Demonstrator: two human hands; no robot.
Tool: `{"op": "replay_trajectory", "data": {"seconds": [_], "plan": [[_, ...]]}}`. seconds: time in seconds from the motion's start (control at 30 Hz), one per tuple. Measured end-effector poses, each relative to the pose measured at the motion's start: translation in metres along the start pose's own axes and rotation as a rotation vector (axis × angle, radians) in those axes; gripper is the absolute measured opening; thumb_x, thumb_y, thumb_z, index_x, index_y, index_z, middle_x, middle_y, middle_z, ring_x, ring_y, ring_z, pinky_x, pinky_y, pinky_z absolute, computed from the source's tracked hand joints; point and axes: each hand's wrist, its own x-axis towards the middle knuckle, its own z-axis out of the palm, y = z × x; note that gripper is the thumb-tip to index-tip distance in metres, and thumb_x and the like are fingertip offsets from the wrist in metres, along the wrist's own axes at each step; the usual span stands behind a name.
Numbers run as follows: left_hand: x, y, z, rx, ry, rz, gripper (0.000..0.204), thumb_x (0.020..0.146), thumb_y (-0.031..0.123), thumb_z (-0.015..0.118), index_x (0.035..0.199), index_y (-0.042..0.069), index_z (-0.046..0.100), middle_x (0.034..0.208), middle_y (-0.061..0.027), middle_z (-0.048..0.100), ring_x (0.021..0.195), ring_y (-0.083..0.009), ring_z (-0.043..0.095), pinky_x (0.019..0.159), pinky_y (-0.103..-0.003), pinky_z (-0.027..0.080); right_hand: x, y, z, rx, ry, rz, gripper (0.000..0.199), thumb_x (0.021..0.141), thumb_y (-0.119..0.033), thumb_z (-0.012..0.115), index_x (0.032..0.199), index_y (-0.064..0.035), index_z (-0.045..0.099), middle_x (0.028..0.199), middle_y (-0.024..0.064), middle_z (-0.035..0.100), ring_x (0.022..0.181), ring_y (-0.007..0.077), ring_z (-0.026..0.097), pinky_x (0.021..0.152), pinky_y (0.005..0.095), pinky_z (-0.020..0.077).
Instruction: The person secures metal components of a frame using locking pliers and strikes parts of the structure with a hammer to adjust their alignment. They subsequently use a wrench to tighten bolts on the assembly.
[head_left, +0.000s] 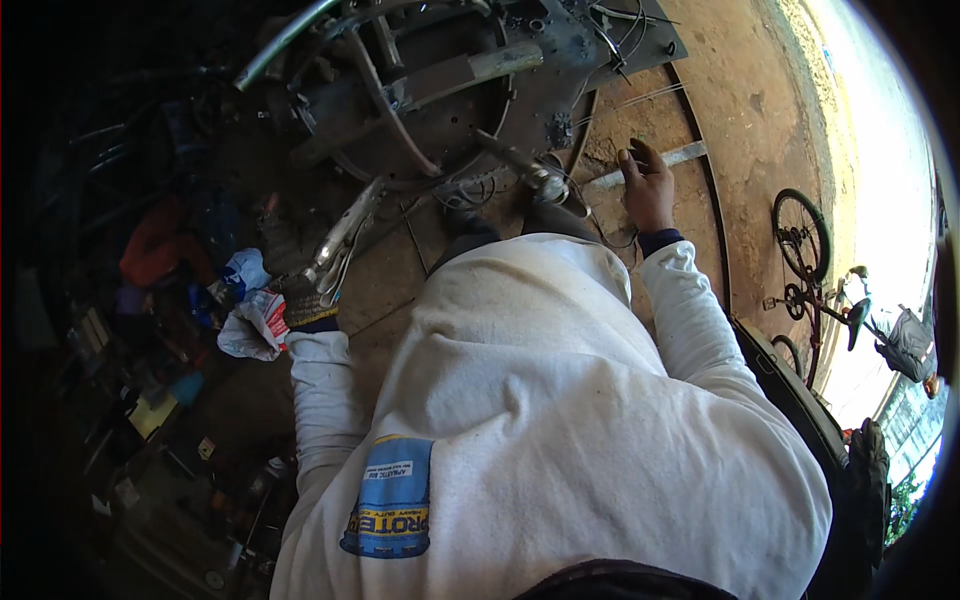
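My left hand point(304, 301), in a dark knitted glove, is closed around the lower end of a shiny metal tool that looks like locking pliers point(346, 228). The tool points up and to the right, toward a metal frame with curved bars point(385, 110); its tip is apart from the frame. My bare right hand point(650, 187) hangs over the floor at the right, fingers bent and apart, with nothing visible in it. It is near a pale flat bar point(685, 153). A second silvery clamp-like tool point(540, 180) is at the near edge of the dark metal worktable point(560, 60).
Cables point(625, 240) trail by my feet. A crumpled white plastic bag point(250, 330) is beside my left hand, near a dim clutter of items. At the right, a bicycle point(805, 290) stands by a bright wall, and a thin dark curved rod point(712, 190) crosses the floor.
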Motion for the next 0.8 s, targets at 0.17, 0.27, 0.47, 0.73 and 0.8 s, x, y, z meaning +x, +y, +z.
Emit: {"op": "replay_trajectory", "data": {"seconds": [0.17, 0.27, 0.47, 0.73, 0.8], "plan": [[-0.023, 0.000, 0.004, 0.058, 0.000, -0.129, 0.055, 0.085, 0.026, 0.064, 0.133, 0.006, 0.046, 0.128, -0.0170, 0.052, 0.119, -0.0283, 0.052, 0.102, -0.038, 0.042, 0.041, -0.001, -0.015, 0.012, 0.048, -0.073, 0.033, 0.091, -0.024, 0.065, 0.114, -0.0008, 0.062, 0.101, 0.0129, 0.068, 0.090, 0.0208, 0.066, 0.080, 0.0323, 0.0517], [-0.034, -0.001, 0.005, 0.095, -0.007, -0.193, 0.051, 0.087, 0.026, 0.062, 0.132, 0.007, 0.047, 0.127, -0.0165, 0.053, 0.118, -0.0275, 0.053, 0.101, -0.037, 0.043, 0.067, -0.017, -0.023, 0.029, 0.116, -0.211, 0.030, 0.091, -0.024, 0.065, 0.110, -0.0006, 0.064, 0.100, 0.0130, 0.068, 0.089, 0.0213, 0.066, 0.080, 0.0317, 0.0507], [-0.067, -0.013, 0.008, 0.171, -0.026, -0.303, 0.044, 0.091, 0.025, 0.058, 0.132, 0.009, 0.049, 0.125, -0.0156, 0.055, 0.116, -0.0257, 0.055, 0.100, -0.037, 0.044, 0.097, -0.087, -0.027, 0.009, 0.080, -0.464, 0.024, 0.088, -0.019, 0.068, 0.105, -0.0028, 0.066, 0.095, 0.0126, 0.067, 0.087, 0.0230, 0.065, 0.078, 0.0333, 0.0502], [-0.096, -0.056, 0.014, 0.299, -0.147, -0.328, 0.036, 0.097, 0.025, 0.052, 0.130, 0.012, 0.052, 0.122, -0.0143, 0.058, 0.113, -0.0234, 0.057, 0.098, -0.036, 0.045, 0.101, -0.136, -0.003, -0.080, -0.127, -0.759, 0.024, 0.082, -0.017, 0.071, 0.102, -0.0053, 0.067, 0.094, 0.0130, 0.065, 0.089, 0.0314, 0.063, 0.078, 0.0394, 0.0505], [-0.091, -0.067, 0.004, -0.496, -0.009, -0.434, 0.032, 0.098, 0.026, 0.049, 0.126, 0.012, 0.055, 0.116, -0.0135, 0.060, 0.106, -0.0209, 0.060, 0.094, -0.034, 0.047, 0.095, -0.143, 0.005, -0.092, -0.190, -0.754, 0.024, 0.082, -0.016, 0.071, 0.103, -0.0054, 0.066, 0.095, 0.0130, 0.065, 0.088, 0.0314, 0.063, 0.077, 0.0393, 0.0505]]}}
